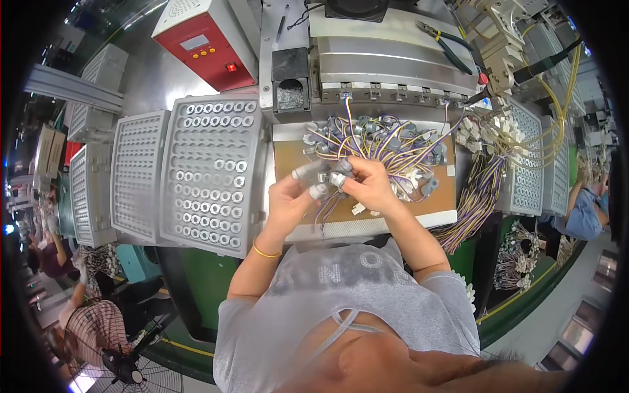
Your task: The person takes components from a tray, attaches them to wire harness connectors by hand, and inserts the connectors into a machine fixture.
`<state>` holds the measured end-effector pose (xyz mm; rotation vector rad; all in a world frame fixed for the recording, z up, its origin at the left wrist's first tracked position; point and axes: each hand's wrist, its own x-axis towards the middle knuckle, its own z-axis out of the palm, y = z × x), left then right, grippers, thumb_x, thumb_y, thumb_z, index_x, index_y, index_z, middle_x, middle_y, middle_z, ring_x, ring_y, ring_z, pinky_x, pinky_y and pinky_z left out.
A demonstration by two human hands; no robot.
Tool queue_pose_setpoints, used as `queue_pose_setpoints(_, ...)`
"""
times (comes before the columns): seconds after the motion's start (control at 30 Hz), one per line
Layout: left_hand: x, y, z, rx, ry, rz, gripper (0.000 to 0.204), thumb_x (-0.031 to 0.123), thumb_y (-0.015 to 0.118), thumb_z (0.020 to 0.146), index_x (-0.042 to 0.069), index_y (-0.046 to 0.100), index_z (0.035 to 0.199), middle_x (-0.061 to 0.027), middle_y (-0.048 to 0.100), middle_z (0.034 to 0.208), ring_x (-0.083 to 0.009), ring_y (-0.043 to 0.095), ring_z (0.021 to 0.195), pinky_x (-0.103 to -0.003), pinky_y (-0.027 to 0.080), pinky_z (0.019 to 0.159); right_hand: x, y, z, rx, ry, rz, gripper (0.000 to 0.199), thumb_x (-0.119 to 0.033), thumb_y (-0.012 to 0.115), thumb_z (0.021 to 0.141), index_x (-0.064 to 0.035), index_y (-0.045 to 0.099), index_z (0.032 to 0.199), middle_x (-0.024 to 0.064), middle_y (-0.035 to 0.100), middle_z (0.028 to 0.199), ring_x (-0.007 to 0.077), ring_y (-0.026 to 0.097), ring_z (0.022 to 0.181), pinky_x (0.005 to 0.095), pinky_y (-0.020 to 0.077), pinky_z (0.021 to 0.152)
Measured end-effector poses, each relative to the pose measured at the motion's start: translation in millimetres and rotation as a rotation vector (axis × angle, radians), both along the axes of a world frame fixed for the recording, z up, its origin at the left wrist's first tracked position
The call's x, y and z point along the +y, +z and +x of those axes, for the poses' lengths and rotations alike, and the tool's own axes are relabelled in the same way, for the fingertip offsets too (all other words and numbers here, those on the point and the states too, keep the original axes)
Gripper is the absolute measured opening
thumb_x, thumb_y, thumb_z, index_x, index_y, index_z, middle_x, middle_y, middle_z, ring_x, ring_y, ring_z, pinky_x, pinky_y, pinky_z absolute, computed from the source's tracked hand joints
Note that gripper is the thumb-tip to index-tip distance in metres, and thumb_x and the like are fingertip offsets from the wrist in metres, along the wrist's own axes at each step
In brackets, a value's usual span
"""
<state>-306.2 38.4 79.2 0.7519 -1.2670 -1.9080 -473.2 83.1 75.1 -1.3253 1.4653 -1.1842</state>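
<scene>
My left hand point(288, 200) and right hand point(368, 187) mid-frame, both pinched on a small grey part point(336, 180), wires point(386, 144) behind tangled, part's shape unclear to me

Wires point(386, 141) — purple, yellow, white; trays point(213, 173) — pale grey, hole-gridded; box point(208, 40), far left — red and white; bracelet point(265, 252) — gold.

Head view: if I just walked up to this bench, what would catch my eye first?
Probably the tangle of purple, yellow and white wires heaped mid-bench, with the left hand and right hand meeting over it, fingertips capped in grey, pinching a small grey part. Next, the red box at the top left, and the grey trays of ring-shaped pieces left of the hands.
</scene>
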Motion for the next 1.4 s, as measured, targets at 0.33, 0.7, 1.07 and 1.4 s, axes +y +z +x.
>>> queue_pose_setpoints(0.33, 0.7, 1.3, 0.0, -0.005, -0.032, -0.011, 0.039, -0.001, 0.06, 0.077, -0.002, 0.05, 0.115, -0.0049, 0.059, 0.095, -0.0075, 0.053, 0.076, -0.02, 0.045, 0.063, 0.6, -5.4, -3.8, -0.092, 0.035, 0.046, 0.005, -0.004, 0.058, 0.076, -0.0013, 0.055, 0.073, -0.0043, 0.051, 0.061, 0.0011, 0.044, 0.054, 0.018, 0.0343, 0.045)
queue_pose_setpoints(0.7, -0.6, -2.0, -4.4, -0.149, 0.078, -0.072, 0.022, -0.002, 0.056, 0.079, -0.004, 0.058, 0.1, -0.0087, 0.061, 0.094, -0.0123, 0.058, 0.079, -0.023, 0.048, 0.066, 2.7, -3.5, 6.1, -0.027, 0.068, -0.102, 0.009, -0.008, 0.057, 0.072, -0.001, 0.055, 0.077, 0.0006, 0.052, 0.057, 0.0027, 0.044, 0.054, 0.0224, 0.0327, 0.043)
queue_pose_setpoints(1.07, -4.5, -3.8, -11.3, 0.218, -0.009, 0.313, 0.019, 0.005, 0.051, 0.083, -0.001, 0.056, 0.1, -0.0106, 0.056, 0.108, -0.0136, 0.057, 0.079, -0.024, 0.049, 0.057, 7.7, 13.3, -6.0, 0.025, 0.062, -0.134, 0.012, -0.007, 0.057, 0.074, 0.0026, 0.052, 0.08, 0.0117, 0.056, 0.066, 0.0168, 0.053, 0.057, 0.0283, 0.0429, 0.053)
queue_pose_setpoints(1.4, -3.5, 2.3, -15.5, 0.218, 0.003, 0.314, 0.02, 0.006, 0.051, 0.083, 0.0, 0.056, 0.102, -0.0099, 0.052, 0.115, -0.0135, 0.057, 0.082, -0.023, 0.048, 0.057, 4.6, 18.1, -7.4, 0.016, 0.124, -0.048, 0.016, -0.007, 0.056, 0.075, 0.0007, 0.056, 0.088, 0.01, 0.059, 0.069, 0.0141, 0.056, 0.06, 0.0275, 0.0445, 0.056)
